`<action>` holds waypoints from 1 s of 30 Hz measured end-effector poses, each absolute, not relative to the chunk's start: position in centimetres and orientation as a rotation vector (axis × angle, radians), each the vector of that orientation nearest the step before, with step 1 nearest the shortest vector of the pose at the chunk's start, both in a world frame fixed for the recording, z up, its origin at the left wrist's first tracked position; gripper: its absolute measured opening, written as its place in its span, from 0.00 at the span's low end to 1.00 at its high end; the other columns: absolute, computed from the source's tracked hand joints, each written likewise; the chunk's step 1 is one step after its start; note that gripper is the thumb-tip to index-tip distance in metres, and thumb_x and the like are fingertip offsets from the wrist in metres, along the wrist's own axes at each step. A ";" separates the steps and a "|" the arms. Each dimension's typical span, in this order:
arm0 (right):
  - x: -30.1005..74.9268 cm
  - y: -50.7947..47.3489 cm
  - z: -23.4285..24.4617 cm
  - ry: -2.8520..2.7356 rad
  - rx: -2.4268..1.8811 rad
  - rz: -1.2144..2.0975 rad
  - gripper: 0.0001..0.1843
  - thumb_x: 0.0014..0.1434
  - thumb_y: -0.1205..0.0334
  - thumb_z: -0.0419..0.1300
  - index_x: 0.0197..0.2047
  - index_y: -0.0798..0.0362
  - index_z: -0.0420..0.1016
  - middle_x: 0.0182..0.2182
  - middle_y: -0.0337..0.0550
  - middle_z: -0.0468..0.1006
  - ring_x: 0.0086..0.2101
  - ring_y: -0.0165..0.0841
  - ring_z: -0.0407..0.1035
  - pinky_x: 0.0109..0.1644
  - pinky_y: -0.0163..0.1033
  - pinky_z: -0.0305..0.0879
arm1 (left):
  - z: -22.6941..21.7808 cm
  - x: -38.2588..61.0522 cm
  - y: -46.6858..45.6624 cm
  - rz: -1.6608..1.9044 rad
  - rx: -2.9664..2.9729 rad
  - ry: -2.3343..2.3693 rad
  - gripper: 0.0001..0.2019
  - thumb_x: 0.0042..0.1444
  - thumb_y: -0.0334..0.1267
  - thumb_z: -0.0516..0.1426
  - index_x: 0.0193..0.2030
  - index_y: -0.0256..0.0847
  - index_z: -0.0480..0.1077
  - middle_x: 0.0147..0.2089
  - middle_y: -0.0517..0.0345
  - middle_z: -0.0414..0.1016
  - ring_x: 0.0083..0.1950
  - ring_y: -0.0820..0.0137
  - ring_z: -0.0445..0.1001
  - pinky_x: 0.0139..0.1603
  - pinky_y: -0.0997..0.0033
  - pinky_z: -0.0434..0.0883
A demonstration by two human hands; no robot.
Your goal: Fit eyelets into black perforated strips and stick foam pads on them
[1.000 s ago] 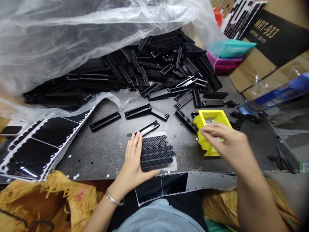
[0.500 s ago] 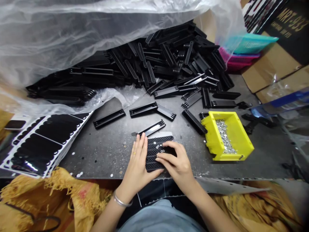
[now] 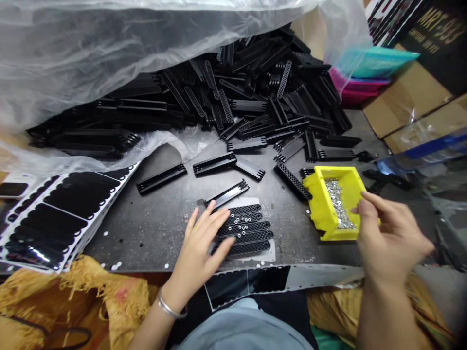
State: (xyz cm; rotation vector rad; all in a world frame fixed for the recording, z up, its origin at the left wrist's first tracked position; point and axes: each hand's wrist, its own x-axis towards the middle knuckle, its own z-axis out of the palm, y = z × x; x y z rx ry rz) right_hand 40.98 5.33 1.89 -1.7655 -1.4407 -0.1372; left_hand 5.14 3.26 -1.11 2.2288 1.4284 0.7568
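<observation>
Black mesh strips (image 3: pixel 244 231) lined up on the desk (image 3: pixel 146 228), left hand (image 3: pixel 199 248) open against them to keep them steady, right hand (image 3: pixel 392 238) half-curled by the handy yellow bin (image 3: pixel 317 204) of washers (image 3: pixel 338 204), can't tell if it's holding any.

A small assembly workshop, metal workbench (image 3: pixel 153 228), heaped black plastic parts (image 3: pixel 233 92), cardboard cartons (image 3: pixel 404 97)

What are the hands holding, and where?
The left hand touches black mesh strips without gripping. The right hand pinches beside a yellow bin; I cannot tell if it holds anything.
</observation>
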 end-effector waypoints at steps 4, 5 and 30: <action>43.1 6.5 2.4 -1.973 -1.796 -0.129 0.18 0.71 0.53 0.55 0.52 0.50 0.83 0.49 0.60 0.77 0.50 0.53 0.73 0.56 0.63 0.70 | -0.3 5.1 6.5 0.797 2.402 1.280 0.13 0.72 0.32 0.53 0.57 0.47 0.75 0.53 0.57 0.83 0.62 0.64 0.77 0.76 0.42 0.59; 41.8 6.5 2.4 -1.978 -1.763 -0.116 0.17 0.72 0.56 0.54 0.54 0.50 0.82 0.50 0.59 0.76 0.52 0.53 0.72 0.57 0.64 0.69 | -0.1 5.2 7.2 0.768 2.440 1.247 0.12 0.73 0.33 0.53 0.54 0.46 0.77 0.50 0.57 0.83 0.59 0.64 0.78 0.75 0.43 0.61; 30.6 8.3 0.0 -2.438 -1.192 -0.164 0.11 0.72 0.64 0.57 0.50 0.49 0.81 0.43 0.45 0.84 0.44 0.39 0.74 0.50 0.46 0.62 | -2.5 1.4 5.1 0.885 2.607 1.423 0.15 0.71 0.31 0.56 0.63 0.41 0.72 0.62 0.51 0.80 0.56 0.64 0.83 0.59 0.65 0.80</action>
